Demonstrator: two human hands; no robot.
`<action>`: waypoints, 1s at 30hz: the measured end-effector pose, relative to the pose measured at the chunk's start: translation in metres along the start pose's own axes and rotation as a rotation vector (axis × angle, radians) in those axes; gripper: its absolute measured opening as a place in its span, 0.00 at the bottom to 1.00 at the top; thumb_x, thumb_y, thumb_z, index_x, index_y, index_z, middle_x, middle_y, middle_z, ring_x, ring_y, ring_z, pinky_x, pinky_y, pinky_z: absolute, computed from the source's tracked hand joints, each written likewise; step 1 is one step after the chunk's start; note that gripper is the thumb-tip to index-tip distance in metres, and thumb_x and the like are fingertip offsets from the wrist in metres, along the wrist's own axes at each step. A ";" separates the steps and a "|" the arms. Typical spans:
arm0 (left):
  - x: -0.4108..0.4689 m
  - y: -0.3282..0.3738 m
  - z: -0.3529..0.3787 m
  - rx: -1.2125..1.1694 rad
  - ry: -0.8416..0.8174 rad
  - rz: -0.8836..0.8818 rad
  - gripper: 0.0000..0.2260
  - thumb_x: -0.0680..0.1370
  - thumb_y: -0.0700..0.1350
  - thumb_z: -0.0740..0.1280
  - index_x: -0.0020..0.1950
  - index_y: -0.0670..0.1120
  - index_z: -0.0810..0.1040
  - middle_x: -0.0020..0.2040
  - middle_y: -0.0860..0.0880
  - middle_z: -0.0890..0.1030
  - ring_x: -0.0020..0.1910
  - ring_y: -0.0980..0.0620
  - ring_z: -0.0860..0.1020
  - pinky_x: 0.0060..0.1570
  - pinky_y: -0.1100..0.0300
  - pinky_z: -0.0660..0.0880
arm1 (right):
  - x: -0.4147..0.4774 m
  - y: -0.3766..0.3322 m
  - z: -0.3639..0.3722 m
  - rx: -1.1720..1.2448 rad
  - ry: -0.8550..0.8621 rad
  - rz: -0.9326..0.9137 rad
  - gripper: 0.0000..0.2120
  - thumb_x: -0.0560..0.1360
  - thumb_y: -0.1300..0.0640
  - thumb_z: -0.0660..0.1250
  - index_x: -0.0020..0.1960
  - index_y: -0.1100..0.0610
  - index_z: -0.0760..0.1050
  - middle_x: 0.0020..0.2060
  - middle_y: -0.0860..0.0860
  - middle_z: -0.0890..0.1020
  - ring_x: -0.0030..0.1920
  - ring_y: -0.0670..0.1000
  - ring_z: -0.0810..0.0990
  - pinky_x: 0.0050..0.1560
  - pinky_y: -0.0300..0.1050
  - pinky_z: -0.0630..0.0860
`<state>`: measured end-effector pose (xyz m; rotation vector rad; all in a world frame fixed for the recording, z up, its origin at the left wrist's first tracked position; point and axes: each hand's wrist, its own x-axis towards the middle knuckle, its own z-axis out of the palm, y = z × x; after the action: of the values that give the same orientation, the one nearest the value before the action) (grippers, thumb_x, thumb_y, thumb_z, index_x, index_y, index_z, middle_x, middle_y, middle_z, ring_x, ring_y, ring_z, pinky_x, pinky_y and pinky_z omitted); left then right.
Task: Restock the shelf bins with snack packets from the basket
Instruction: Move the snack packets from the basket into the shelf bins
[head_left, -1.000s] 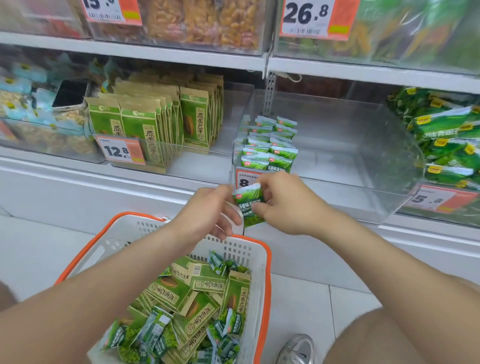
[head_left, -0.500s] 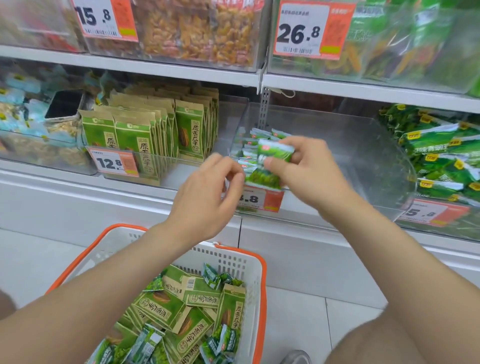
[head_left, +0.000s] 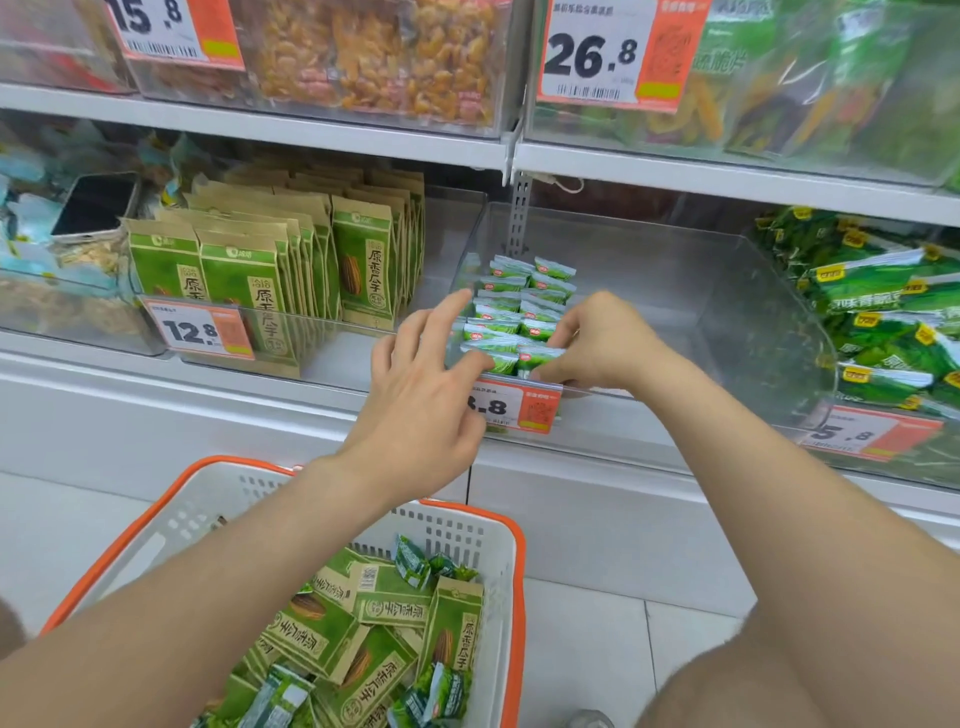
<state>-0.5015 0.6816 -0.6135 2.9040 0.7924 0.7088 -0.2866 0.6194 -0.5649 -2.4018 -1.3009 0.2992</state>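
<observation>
A clear shelf bin (head_left: 675, 291) holds two rows of small green snack packets (head_left: 519, 306) at its left end. My right hand (head_left: 602, 343) pinches the front packet (head_left: 540, 357) of the right row, just behind the bin's front wall. My left hand (head_left: 415, 400) hovers at the bin's left front corner with its fingers spread and its thumb against the front packet of the left row. Below, the white basket with an orange rim (head_left: 511, 571) holds brown-green seed packets (head_left: 332, 623) and more small green packets (head_left: 441, 696).
The bin to the left is packed with upright seed packets (head_left: 249, 280) behind a 12.8 tag. A phone (head_left: 98, 205) lies on the far-left bin. Large green bags (head_left: 883, 312) fill the bin on the right. An upper shelf (head_left: 311, 130) overhangs the bins.
My right hand has carried the small green packet up from above the basket, over the bin's front wall, and down onto the front of the row. My left hand followed to the bin and spread its fingers.
</observation>
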 end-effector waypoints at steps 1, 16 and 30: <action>0.000 -0.001 0.001 -0.003 0.001 0.008 0.18 0.73 0.45 0.63 0.62 0.50 0.78 0.83 0.44 0.54 0.78 0.39 0.58 0.68 0.40 0.60 | -0.001 -0.002 0.000 -0.042 0.037 -0.016 0.17 0.63 0.49 0.86 0.41 0.57 0.83 0.34 0.49 0.82 0.43 0.51 0.80 0.39 0.45 0.77; -0.017 0.003 -0.001 -0.018 0.300 0.072 0.19 0.71 0.37 0.69 0.62 0.43 0.77 0.67 0.39 0.70 0.61 0.35 0.71 0.57 0.42 0.69 | -0.028 -0.001 -0.007 0.057 0.130 -0.016 0.07 0.78 0.61 0.63 0.48 0.61 0.79 0.40 0.61 0.84 0.56 0.60 0.81 0.46 0.47 0.79; -0.101 -0.009 0.087 -0.095 -0.941 -0.009 0.14 0.82 0.52 0.62 0.43 0.44 0.79 0.44 0.44 0.83 0.44 0.42 0.81 0.46 0.50 0.80 | -0.146 -0.034 0.110 -0.615 -0.752 -0.551 0.05 0.79 0.62 0.62 0.47 0.56 0.76 0.37 0.50 0.74 0.35 0.53 0.75 0.30 0.44 0.70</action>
<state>-0.5440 0.6461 -0.7348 2.6458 0.5942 -0.5926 -0.4327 0.5396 -0.6488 -2.2987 -2.6458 0.7726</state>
